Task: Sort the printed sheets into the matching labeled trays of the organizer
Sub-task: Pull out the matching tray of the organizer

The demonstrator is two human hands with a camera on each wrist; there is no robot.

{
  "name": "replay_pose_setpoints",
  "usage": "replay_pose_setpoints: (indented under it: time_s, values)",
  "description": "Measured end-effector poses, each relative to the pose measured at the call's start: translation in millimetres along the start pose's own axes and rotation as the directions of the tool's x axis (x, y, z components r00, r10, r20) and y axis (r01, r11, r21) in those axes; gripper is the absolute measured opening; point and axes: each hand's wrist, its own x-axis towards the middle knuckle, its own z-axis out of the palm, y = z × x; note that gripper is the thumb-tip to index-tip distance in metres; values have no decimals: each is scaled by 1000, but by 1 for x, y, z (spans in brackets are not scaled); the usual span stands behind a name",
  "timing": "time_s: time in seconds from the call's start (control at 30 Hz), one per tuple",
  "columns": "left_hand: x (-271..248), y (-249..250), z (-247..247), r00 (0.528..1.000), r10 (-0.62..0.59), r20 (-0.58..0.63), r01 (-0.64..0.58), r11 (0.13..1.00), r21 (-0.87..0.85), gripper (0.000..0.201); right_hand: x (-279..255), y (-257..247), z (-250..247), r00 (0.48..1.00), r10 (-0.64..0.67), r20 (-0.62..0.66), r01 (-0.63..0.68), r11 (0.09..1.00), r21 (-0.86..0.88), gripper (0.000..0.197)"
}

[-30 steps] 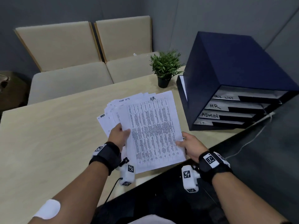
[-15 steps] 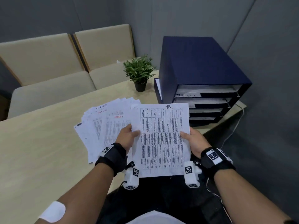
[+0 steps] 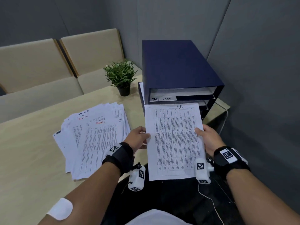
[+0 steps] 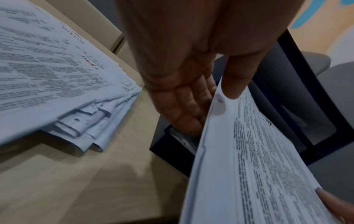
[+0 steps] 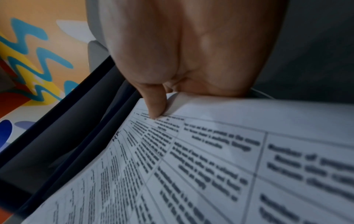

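Here my left hand (image 3: 138, 138) and right hand (image 3: 208, 138) pinch the HR sheet (image 3: 174, 142) at mid-edges, since I judge it light, floppy, easily creased.

Head view: dim, even indoor light, no glare; walls grey and murky. Wide-angle bend shows at the edges, forearms stretched. Print on the sheet (image 3: 174, 140) readable only at the "HR" heading, rest too fine. Left wrist view darker, sheet pile (image 4: 57, 78) smeared w/ motion blur, soft shadow under it on the table (image 4: 95, 189). Right wrist view: text near the lens badly out of focus.
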Motion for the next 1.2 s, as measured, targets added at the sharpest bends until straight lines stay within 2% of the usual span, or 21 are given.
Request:
replay_pose_setpoints:
  time_s: [0.13,0.23,0.33,0.47,0.63,0.7,0.77,0.83,0.93,1.0,1.1,1.2]
  values:
    - [6,6,18,1000,-1,13,1,1000,20,11,12,-12,-20,1000,-10,-19,11,999,48,23]
    - [10,9,28,1000,20,4,-20,999,40,6,22,-22,-24,1000,-15,-26,17,998,64,22]
    - [12,13,37,1000,26,-8,-26,999,33,10,31,-29,-24,999,-35,-33,37,997,63,22]
    - [17,16,44,992,98,-85,-91,992,85,18,37,-36,-22,998,-60,-23,61,994,87,20]
    - [28,18,49,966,118,-229,-118,993,14,23,30,-35,-36,993,-30,115,20,996,82,7]
    - [33,18,49,957,106,-270,-120,992,-36,23,27,-32,-42,978,28,209,-38,998,44,11]
    - [35,21,50,951,93,-294,-121,990,-79,22,25,-29,-43,967,55,249,-62,998,18,18]
    - [32,24,52,955,85,-283,-119,987,-108,22,29,-30,-40,981,27,194,-39,997,60,16]
    - [27,24,54,980,61,-189,-85,989,-118,29,38,-38,-30,997,-21,79,10,991,131,14]
    - [28,22,55,983,61,-173,-78,993,-93,33,40,-43,-24,997,-55,50,46,983,178,15]
    - [33,24,57,965,87,-248,-110,991,-79,29,36,-49,-24,992,-47,119,24,983,183,13]
    - [36,28,60,951,105,-290,-135,987,-85,26,33,-42,-35,963,78,260,-90,995,34,10]
